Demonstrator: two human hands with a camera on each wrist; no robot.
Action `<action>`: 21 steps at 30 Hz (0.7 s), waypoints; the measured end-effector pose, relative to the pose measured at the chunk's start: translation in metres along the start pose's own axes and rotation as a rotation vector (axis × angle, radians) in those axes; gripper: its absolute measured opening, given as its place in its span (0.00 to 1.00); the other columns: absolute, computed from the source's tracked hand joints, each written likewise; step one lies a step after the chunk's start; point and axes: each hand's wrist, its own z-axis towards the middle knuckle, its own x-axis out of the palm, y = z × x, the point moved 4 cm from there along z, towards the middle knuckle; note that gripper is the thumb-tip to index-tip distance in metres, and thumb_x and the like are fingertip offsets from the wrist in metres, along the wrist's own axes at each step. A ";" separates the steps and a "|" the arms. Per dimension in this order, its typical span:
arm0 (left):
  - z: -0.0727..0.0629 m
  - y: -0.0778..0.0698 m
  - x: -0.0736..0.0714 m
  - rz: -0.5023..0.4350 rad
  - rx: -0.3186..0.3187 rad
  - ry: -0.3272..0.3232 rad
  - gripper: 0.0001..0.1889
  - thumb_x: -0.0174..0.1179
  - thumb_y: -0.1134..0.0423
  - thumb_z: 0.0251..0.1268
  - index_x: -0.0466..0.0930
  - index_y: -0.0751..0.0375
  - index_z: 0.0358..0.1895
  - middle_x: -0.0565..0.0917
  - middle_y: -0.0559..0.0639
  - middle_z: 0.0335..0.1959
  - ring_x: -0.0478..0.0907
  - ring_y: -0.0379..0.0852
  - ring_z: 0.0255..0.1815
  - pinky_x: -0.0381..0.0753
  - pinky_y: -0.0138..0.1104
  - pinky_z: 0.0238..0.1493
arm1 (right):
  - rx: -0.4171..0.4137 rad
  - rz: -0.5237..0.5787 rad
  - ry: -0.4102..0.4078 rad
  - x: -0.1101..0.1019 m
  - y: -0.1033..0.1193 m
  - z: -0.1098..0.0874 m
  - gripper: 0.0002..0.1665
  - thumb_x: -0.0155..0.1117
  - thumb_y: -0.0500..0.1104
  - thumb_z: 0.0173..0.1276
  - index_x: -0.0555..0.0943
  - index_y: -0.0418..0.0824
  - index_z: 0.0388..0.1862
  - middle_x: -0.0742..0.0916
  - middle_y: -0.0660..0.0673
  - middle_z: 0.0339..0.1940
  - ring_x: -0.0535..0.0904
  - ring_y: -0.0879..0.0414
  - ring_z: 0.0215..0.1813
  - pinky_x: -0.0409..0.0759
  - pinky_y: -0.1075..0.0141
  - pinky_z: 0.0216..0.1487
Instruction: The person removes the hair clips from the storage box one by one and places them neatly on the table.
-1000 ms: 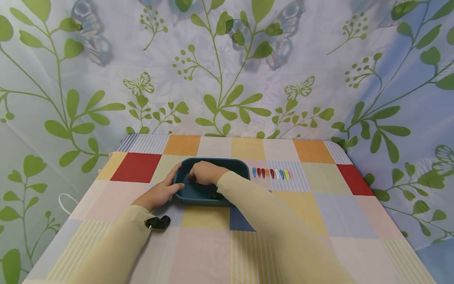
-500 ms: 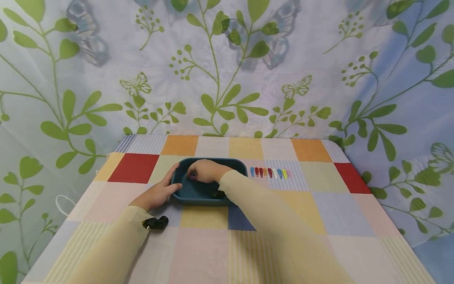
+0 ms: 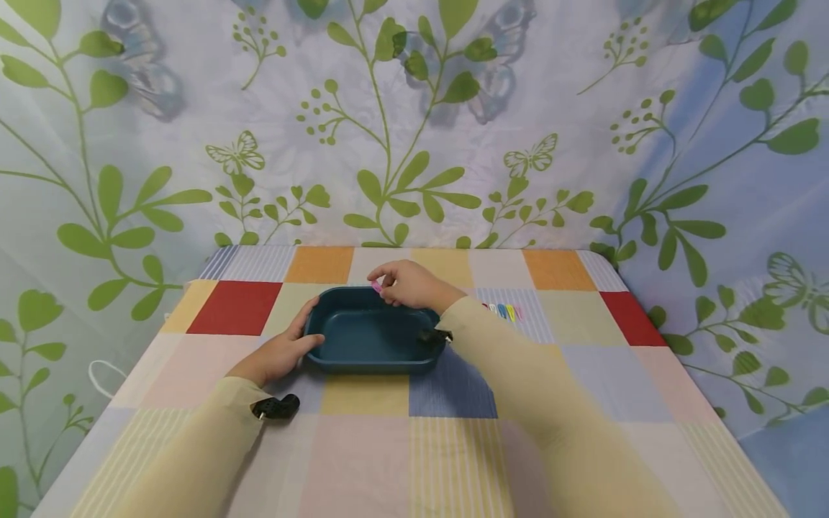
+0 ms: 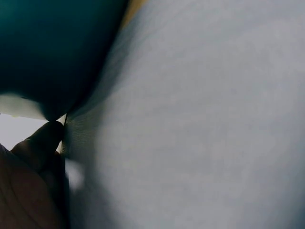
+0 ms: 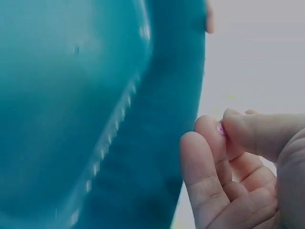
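Note:
My right hand (image 3: 411, 283) is raised over the far rim of a dark teal plastic bin (image 3: 369, 365). Its thumb and index finger pinch a small pink hair clip (image 3: 376, 286); in the right wrist view only a bit of the pink clip (image 5: 220, 129) shows between the fingertips. At the bin's left end, my left hand (image 3: 281, 354) holds the wall, thumb over the rim and fingers along the outside. Right of the bin lies a row of coloured snap hair clips (image 3: 502, 311), partly hidden behind the right wrist and sleeve.
A patchwork-pattern cloth (image 3: 363, 460) covers the table. Behind it hangs a leaf-print curtain (image 3: 291, 165). A white cable loop (image 3: 103, 374) shows by the table's left edge. Small black devices sit at both wrists, the left one (image 3: 277, 408) just above the cloth.
My right hand has lifted out of the bin and moved up and right past the far rim, bringing the pink clip. The left hand keeps its place on the bin.

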 end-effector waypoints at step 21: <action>-0.002 -0.003 0.000 -0.030 -0.024 0.037 0.44 0.50 0.46 0.81 0.28 0.19 0.84 0.36 0.60 0.89 0.40 0.75 0.85 0.59 0.75 0.74 | 0.286 0.073 -0.226 -0.110 -0.130 -0.114 0.26 0.57 0.38 0.81 0.75 0.40 0.75 0.85 0.29 0.56 0.87 0.35 0.51 0.87 0.45 0.58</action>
